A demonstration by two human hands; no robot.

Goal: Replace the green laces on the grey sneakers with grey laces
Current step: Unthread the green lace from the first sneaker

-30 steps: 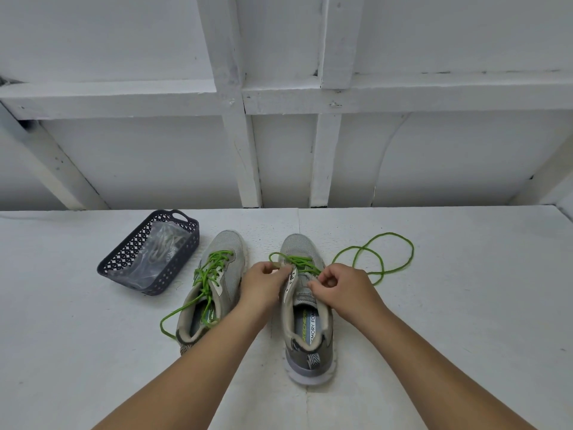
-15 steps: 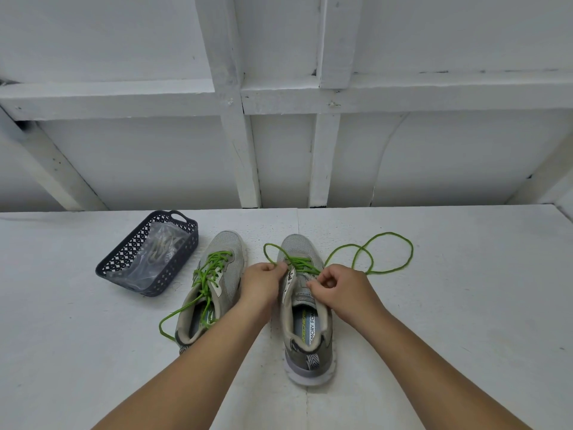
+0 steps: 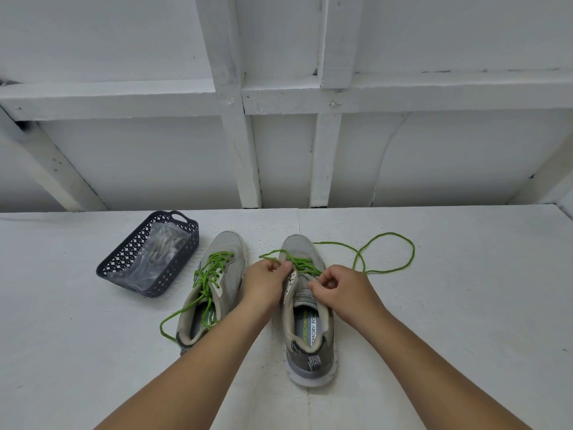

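The insole of the right-hand sneaker [image 3: 305, 305] carries printed text reading "MEMORY FOAM", partly cut off at the collar, beside a green brand word too small to read with certainty. This sneaker stands near the centre of the white table [image 3: 465, 321], toe at 12 o'clock, heel at 6 o'clock. The left hand [image 3: 267, 279] sits at 9 o'clock of its lacing and pinches the green lace [image 3: 302, 263] between thumb and fingertips. The right hand [image 3: 336, 287] sits at 3 o'clock of the lacing, fingers curled and pinching at the eyelet area; the exact strand it holds cannot be told. The free run of the lace lies on the table at 2 o'clock of the shoe, forming a loop [image 3: 400, 256]. Compared with half a second ago, the short raised loop at the left hand lies lower and flatter, and the long loop has drawn out wider toward 3 o'clock. The second sneaker [image 3: 217, 287] stands just beside at 9 o'clock, green lace threaded and loose. A dark basket [image 3: 124, 262] holding a clear plastic bag [image 3: 155, 259] stands at 10 o'clock.
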